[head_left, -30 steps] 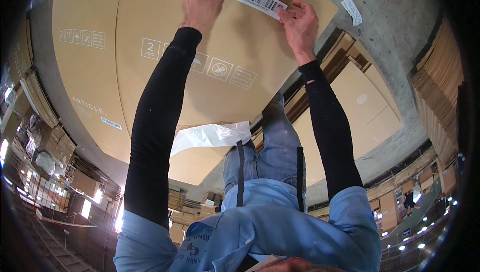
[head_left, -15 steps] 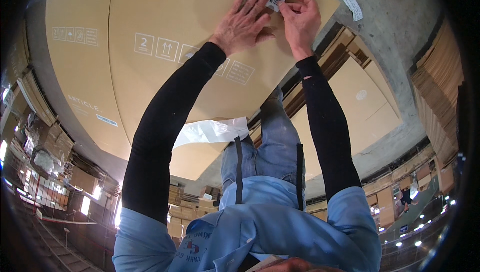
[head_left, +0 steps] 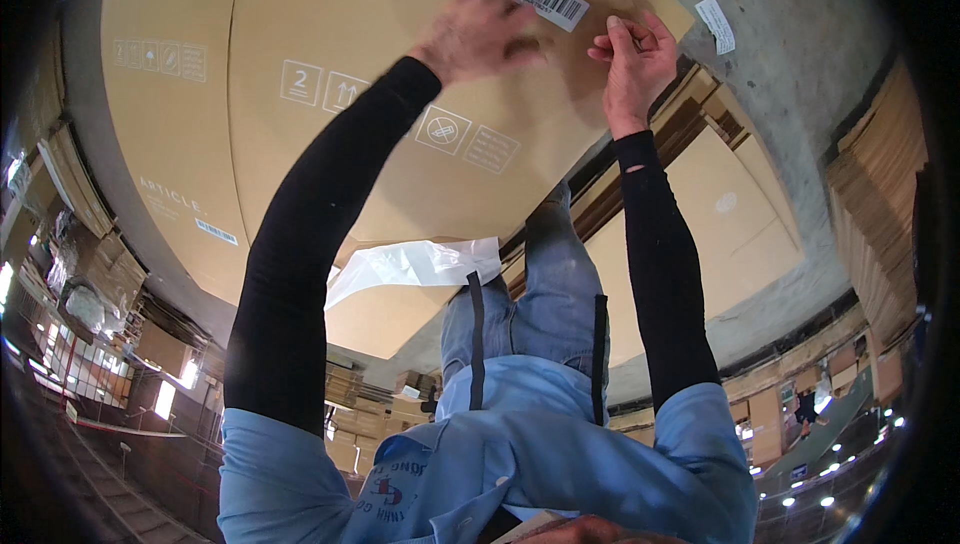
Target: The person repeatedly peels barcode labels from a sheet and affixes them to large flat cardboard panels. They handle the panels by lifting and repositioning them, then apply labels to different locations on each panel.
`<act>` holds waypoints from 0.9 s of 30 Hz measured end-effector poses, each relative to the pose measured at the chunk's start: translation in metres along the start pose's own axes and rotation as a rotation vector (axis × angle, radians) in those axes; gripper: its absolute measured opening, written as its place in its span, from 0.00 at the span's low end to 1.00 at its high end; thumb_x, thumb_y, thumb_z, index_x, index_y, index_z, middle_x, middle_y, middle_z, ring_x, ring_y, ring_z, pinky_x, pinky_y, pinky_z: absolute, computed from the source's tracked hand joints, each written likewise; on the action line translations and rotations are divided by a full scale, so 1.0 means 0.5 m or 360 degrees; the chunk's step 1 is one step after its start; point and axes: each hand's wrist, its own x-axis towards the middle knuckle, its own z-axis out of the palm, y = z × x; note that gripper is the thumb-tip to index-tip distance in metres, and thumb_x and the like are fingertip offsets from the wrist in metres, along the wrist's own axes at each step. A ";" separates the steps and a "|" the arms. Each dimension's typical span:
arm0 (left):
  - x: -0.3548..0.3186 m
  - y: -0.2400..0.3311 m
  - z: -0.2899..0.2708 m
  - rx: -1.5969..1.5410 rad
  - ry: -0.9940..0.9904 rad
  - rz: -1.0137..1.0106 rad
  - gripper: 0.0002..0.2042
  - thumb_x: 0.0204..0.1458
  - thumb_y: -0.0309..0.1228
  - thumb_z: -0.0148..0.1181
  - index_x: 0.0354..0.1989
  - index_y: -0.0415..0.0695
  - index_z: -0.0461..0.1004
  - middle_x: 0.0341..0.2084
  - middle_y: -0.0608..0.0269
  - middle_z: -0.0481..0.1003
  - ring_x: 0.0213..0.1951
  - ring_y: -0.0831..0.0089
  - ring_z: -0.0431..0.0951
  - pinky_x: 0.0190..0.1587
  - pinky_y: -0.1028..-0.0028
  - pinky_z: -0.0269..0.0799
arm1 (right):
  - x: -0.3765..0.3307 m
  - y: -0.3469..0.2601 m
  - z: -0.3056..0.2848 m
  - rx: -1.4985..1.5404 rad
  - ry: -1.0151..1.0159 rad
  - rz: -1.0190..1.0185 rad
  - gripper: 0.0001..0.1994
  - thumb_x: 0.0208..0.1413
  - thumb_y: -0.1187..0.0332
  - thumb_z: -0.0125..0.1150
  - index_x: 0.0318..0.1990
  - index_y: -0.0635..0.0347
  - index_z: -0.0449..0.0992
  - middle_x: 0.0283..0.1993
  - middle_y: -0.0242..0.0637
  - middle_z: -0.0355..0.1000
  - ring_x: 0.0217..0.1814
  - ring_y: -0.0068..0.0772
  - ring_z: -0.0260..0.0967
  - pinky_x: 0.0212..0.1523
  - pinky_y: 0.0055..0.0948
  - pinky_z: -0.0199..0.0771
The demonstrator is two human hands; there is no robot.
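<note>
A large brown cardboard carton (head_left: 330, 164) with pale printed symbols lies in front of me. Stuck near its far right edge is a white barcode label (head_left: 556, 1), partly covered by my left hand. My left hand (head_left: 478, 32) is blurred by motion, its fingers stretched out over the label and nothing gripped. Just right of the label, my right hand (head_left: 638, 69) hovers with loosely bent fingers apart, and I see nothing in them. A white glossy backing sheet (head_left: 420, 266) lies along the carton's near edge, by my legs.
To the right, more flat cardboard (head_left: 690, 234) lies low beside the carton. A small white paper slip (head_left: 715, 26) is on the grey concrete floor (head_left: 790, 84). Stacked cardboard (head_left: 880, 174) stands at the far right, and plastic-wrapped goods (head_left: 85, 304) are at the left.
My right hand has let go of the label's right end and moved right. My left hand has slid slightly left and lifted, uncovering more of the barcode. The view has shifted slightly.
</note>
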 end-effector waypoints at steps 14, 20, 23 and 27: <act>-0.049 0.194 0.103 -0.3485 0.0065 -0.0698 0.31 0.56 0.67 0.44 0.57 0.57 0.68 0.75 0.56 0.48 0.77 0.53 0.38 0.72 0.34 0.24 | 0.010 -0.004 -0.003 0.0054 -0.0077 0.0066 0.20 0.57 0.75 0.66 0.55 0.67 0.67 0.37 0.38 0.72 0.28 0.27 0.74 0.25 0.27 0.81; -0.163 0.396 0.070 -0.1891 -0.0087 -0.0402 0.28 0.60 0.59 0.48 0.62 0.56 0.67 0.74 0.52 0.49 0.76 0.53 0.42 0.74 0.40 0.30 | 0.004 -0.023 -0.036 -0.0083 -0.0034 0.0059 0.17 0.60 0.74 0.62 0.54 0.67 0.69 0.37 0.40 0.75 0.30 0.29 0.74 0.28 0.29 0.80; -0.276 0.445 0.050 -0.0458 0.0247 -0.0676 0.24 0.55 0.49 0.63 0.55 0.48 0.73 0.72 0.41 0.52 0.74 0.47 0.49 0.74 0.43 0.36 | -0.049 -0.010 -0.099 -0.0527 0.0135 -0.0173 0.19 0.61 0.72 0.63 0.56 0.69 0.68 0.40 0.40 0.74 0.40 0.31 0.72 0.40 0.31 0.77; -0.561 0.483 0.086 -0.0471 0.0972 -0.2237 0.39 0.45 0.50 0.73 0.59 0.35 0.66 0.72 0.31 0.44 0.74 0.37 0.40 0.72 0.43 0.34 | -0.180 0.041 -0.191 -0.1002 -0.0034 -0.0200 0.23 0.61 0.68 0.65 0.59 0.67 0.66 0.52 0.40 0.68 0.51 0.33 0.67 0.48 0.38 0.75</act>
